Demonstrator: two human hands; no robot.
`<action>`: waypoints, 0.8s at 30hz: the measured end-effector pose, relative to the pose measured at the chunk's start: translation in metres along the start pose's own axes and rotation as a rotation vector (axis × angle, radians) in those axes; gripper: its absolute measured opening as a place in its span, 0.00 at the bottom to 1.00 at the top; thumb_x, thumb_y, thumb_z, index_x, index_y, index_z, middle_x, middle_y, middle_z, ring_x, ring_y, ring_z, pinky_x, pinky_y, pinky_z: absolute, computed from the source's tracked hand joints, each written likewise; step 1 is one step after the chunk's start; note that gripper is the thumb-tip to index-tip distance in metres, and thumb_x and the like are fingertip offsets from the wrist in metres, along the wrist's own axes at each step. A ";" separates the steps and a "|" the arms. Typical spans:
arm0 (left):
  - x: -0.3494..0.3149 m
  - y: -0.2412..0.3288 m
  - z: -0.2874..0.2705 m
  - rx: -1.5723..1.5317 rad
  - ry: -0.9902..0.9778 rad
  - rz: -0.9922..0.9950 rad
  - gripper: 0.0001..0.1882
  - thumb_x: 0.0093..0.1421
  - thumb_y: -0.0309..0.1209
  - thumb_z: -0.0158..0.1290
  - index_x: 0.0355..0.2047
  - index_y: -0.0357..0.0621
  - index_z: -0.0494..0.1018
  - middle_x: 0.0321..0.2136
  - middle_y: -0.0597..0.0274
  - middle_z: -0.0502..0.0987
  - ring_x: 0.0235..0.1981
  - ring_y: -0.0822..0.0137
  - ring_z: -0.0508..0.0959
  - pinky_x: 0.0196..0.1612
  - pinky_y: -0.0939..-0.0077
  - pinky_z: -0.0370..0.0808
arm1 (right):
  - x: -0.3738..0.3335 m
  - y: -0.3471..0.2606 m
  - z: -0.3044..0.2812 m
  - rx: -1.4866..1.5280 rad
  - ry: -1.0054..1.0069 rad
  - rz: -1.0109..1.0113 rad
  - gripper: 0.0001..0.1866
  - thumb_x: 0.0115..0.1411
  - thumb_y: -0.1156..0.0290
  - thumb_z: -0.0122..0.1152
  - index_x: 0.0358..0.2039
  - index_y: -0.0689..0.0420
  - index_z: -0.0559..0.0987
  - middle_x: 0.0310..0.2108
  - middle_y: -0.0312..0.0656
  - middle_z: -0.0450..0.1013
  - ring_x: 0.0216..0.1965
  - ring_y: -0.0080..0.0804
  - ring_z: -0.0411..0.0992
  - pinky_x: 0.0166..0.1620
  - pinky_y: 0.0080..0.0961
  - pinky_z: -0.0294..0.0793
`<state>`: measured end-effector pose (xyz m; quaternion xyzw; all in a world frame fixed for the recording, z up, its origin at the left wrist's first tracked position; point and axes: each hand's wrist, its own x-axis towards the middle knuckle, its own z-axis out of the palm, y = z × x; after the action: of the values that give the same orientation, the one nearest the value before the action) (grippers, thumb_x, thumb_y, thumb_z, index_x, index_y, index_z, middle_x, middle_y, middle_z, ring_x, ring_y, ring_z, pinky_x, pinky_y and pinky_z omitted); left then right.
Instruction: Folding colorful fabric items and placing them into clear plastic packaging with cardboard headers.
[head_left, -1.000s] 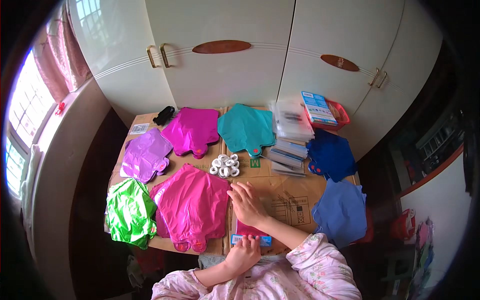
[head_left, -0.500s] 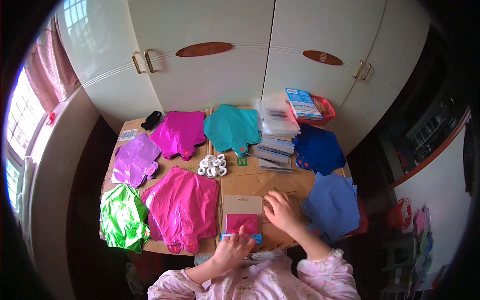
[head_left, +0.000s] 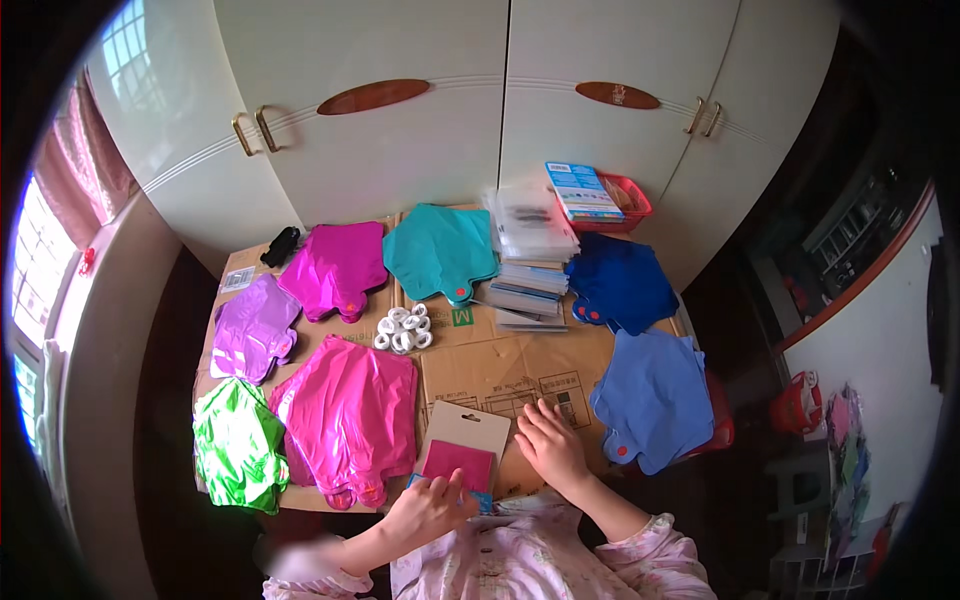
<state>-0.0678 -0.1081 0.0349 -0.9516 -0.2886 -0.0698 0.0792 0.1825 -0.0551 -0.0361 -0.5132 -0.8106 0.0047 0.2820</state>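
Observation:
A pale hang-hole card (head_left: 468, 422) lies tilted near the front edge of the cardboard-covered table, its top leaning right. On it is a folded square of pink foil (head_left: 458, 464), with a blue strip along the lower end. My left hand (head_left: 432, 512) is closed at that lower end, fingers bent over the blue strip and the foil's edge; the thumb is hard to see. Just right of the card, my right hand (head_left: 550, 450) rests palm down on the cardboard. Its fingers are stretched out and it holds nothing.
Foil balloon stacks ring the table: pink (head_left: 350, 415), green (head_left: 238, 440), lilac (head_left: 255, 325), magenta (head_left: 335, 265), teal (head_left: 440, 250), navy (head_left: 625, 285), light blue (head_left: 655, 395). White ribbon rolls (head_left: 403, 328), clear sleeves (head_left: 530, 235) and a red basket (head_left: 630, 200) stand farther back.
The card has turned from straight to tilted and moved slightly left, with my left hand at its lower end. My right hand's fingers have flattened onto the cardboard. The whole view has shifted.

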 end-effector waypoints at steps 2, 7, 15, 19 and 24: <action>-0.001 -0.001 -0.001 0.001 -0.020 0.025 0.10 0.48 0.34 0.52 0.33 0.53 0.70 0.44 0.50 0.76 0.26 0.72 0.71 0.24 0.78 0.71 | -0.003 -0.002 0.004 -0.048 0.018 -0.029 0.13 0.55 0.67 0.63 0.40 0.59 0.80 0.48 0.45 0.74 0.55 0.43 0.68 0.59 0.44 0.65; -0.005 -0.004 -0.004 -0.014 -0.033 0.082 0.09 0.51 0.34 0.52 0.32 0.49 0.70 0.41 0.46 0.77 0.26 0.70 0.73 0.24 0.78 0.70 | 0.004 0.000 -0.003 0.204 -0.016 0.061 0.11 0.55 0.72 0.62 0.37 0.63 0.80 0.47 0.46 0.75 0.55 0.42 0.69 0.57 0.37 0.68; -0.005 -0.003 -0.012 -0.001 -0.028 0.091 0.09 0.50 0.34 0.52 0.32 0.49 0.70 0.42 0.47 0.77 0.27 0.71 0.73 0.26 0.78 0.70 | 0.009 -0.003 -0.001 0.252 0.046 0.091 0.08 0.52 0.74 0.63 0.34 0.61 0.81 0.36 0.44 0.75 0.45 0.41 0.72 0.49 0.34 0.73; -0.001 0.003 -0.008 -0.013 0.003 0.099 0.10 0.50 0.34 0.51 0.34 0.49 0.70 0.42 0.48 0.77 0.27 0.71 0.73 0.26 0.79 0.70 | 0.013 -0.011 -0.001 0.270 0.020 0.165 0.07 0.51 0.75 0.64 0.32 0.57 0.82 0.28 0.39 0.73 0.34 0.38 0.74 0.38 0.34 0.75; 0.000 0.012 0.000 -0.011 0.038 0.145 0.11 0.49 0.34 0.51 0.34 0.49 0.69 0.42 0.48 0.77 0.28 0.71 0.73 0.27 0.79 0.70 | 0.015 -0.015 0.006 0.190 0.077 0.136 0.06 0.50 0.76 0.64 0.31 0.55 0.80 0.27 0.38 0.73 0.28 0.36 0.74 0.33 0.31 0.75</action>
<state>-0.0610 -0.1179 0.0331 -0.9689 -0.2171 -0.0833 0.0844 0.1621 -0.0478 -0.0301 -0.5379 -0.7583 0.0807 0.3594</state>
